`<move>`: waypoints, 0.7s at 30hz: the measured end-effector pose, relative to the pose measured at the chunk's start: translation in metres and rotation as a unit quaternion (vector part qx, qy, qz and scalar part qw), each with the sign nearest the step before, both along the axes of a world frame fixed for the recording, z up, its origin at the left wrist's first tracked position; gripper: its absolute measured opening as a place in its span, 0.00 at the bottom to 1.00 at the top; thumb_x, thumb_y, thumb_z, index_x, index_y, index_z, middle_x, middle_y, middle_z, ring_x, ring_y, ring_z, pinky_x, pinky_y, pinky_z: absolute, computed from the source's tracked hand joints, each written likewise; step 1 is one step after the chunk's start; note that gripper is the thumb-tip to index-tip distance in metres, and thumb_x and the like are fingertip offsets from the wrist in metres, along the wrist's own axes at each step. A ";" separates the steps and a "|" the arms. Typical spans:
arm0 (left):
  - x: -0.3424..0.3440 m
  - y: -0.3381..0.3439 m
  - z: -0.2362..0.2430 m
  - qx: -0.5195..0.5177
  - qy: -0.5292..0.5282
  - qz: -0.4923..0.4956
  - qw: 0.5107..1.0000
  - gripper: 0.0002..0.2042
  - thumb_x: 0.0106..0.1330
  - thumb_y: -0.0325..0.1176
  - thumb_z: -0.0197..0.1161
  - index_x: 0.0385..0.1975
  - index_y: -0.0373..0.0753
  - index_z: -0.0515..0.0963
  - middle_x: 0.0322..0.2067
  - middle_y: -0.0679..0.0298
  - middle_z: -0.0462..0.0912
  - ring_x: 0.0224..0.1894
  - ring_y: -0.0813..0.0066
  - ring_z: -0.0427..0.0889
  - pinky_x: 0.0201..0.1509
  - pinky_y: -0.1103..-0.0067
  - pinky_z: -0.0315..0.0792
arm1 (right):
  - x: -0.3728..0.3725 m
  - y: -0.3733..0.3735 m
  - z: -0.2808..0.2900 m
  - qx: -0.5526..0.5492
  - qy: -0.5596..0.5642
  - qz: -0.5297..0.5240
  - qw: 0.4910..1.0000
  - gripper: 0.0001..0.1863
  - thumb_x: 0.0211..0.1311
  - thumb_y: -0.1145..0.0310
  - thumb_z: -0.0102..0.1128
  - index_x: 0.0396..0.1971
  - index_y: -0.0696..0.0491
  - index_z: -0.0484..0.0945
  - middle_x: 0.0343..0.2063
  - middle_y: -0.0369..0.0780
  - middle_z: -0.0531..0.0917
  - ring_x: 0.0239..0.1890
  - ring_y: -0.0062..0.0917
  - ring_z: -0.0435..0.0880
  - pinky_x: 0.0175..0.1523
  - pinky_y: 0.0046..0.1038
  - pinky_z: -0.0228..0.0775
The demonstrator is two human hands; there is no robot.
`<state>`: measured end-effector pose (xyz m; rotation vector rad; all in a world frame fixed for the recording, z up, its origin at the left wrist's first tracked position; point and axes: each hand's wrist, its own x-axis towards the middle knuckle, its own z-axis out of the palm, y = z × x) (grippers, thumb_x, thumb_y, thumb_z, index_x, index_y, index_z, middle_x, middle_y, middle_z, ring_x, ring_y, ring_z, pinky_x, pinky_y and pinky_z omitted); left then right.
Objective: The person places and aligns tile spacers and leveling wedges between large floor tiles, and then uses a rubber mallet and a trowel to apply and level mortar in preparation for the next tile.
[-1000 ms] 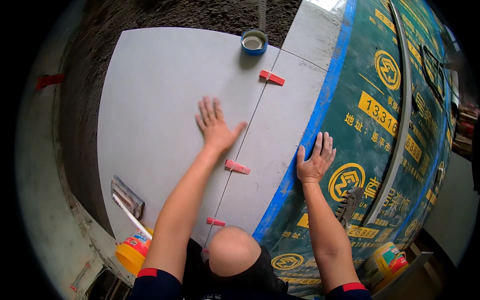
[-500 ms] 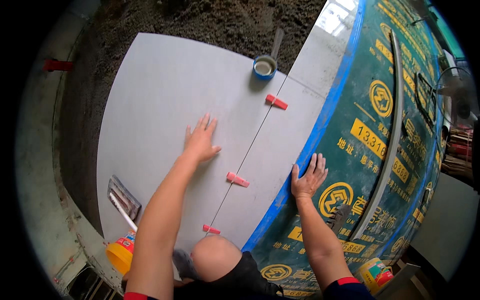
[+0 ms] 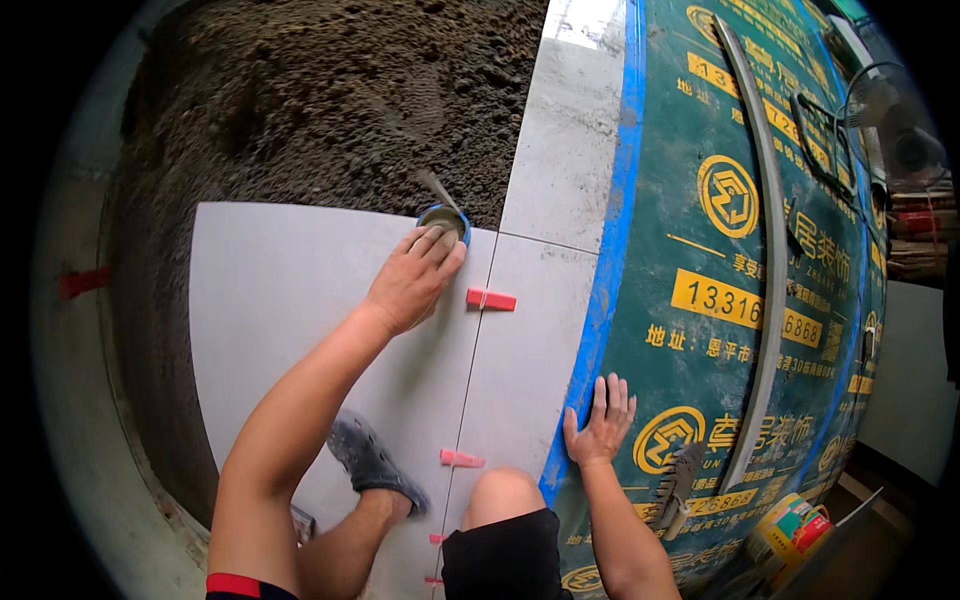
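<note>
My left hand [image 3: 412, 282] is closed over the near rim of a small round blue cup [image 3: 458, 222] at the far edge of a large pale floor tile [image 3: 290, 270]. A thin, blurred grey stick [image 3: 437, 188] angles up from the cup; whether it is fixed to it I cannot tell. Flat on the green printed floor sheet [image 3: 725, 380], beside its blue tape edge [image 3: 590, 345], rests my right hand [image 3: 602, 425], fingers spread and holding nothing. A red wedge [image 3: 491, 300] straddles the tile joint, and a paler wedge [image 3: 462, 458] sits nearer me.
Rough dark mortar [image 3: 320, 110] lies beyond the tile. My clogged foot [image 3: 375, 460] stands on the tile. On the sheet are a long grey metal bar [image 3: 765, 250] and a notched trowel [image 3: 680, 480]. A yellow bucket [image 3: 785, 530] stands at the lower right.
My left hand has gone from lying flat on the tile to gripping the blue cup. My view has shifted forward, and my foot now shows on the tile. The right hand still rests on the sheet.
</note>
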<state>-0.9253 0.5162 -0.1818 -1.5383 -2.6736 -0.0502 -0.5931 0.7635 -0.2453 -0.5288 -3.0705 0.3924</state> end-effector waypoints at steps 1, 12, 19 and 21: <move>-0.007 0.008 -0.008 -0.011 -0.040 0.005 0.999 0.21 0.60 0.26 0.61 0.56 0.37 0.74 0.53 0.51 0.77 0.56 0.52 0.76 0.62 0.61 0.69 | 0.003 0.004 0.001 0.002 0.000 -0.001 1.000 0.43 0.57 0.51 0.64 0.72 0.48 0.61 0.72 0.43 0.63 0.76 0.41 0.57 0.78 0.54 0.42; 0.015 -0.137 -0.016 0.005 -0.215 0.138 0.967 0.13 0.59 0.26 0.67 0.41 0.37 0.73 0.34 0.58 0.73 0.40 0.56 0.73 0.46 0.63 0.68 | 0.011 0.007 -0.013 0.003 -0.034 0.008 0.999 0.43 0.60 0.46 0.58 0.71 0.51 0.61 0.70 0.46 0.63 0.74 0.45 0.58 0.75 0.58 0.43; 0.049 -0.038 0.015 0.110 -0.250 0.155 0.949 0.11 0.55 0.24 0.69 0.36 0.37 0.77 0.33 0.57 0.74 0.35 0.57 0.73 0.41 0.66 0.67 | 0.017 0.007 -0.016 0.003 -0.052 0.008 0.999 0.44 0.60 0.43 0.56 0.72 0.50 0.61 0.71 0.46 0.62 0.75 0.46 0.57 0.75 0.58 0.42; 0.038 0.013 -0.013 0.152 -0.320 0.245 0.903 0.07 0.56 0.25 0.70 0.32 0.38 0.78 0.30 0.60 0.75 0.32 0.62 0.73 0.40 0.69 0.66 | 0.019 0.011 -0.016 -0.003 -0.054 0.021 0.998 0.44 0.62 0.44 0.54 0.73 0.53 0.60 0.71 0.50 0.62 0.74 0.49 0.56 0.76 0.58 0.41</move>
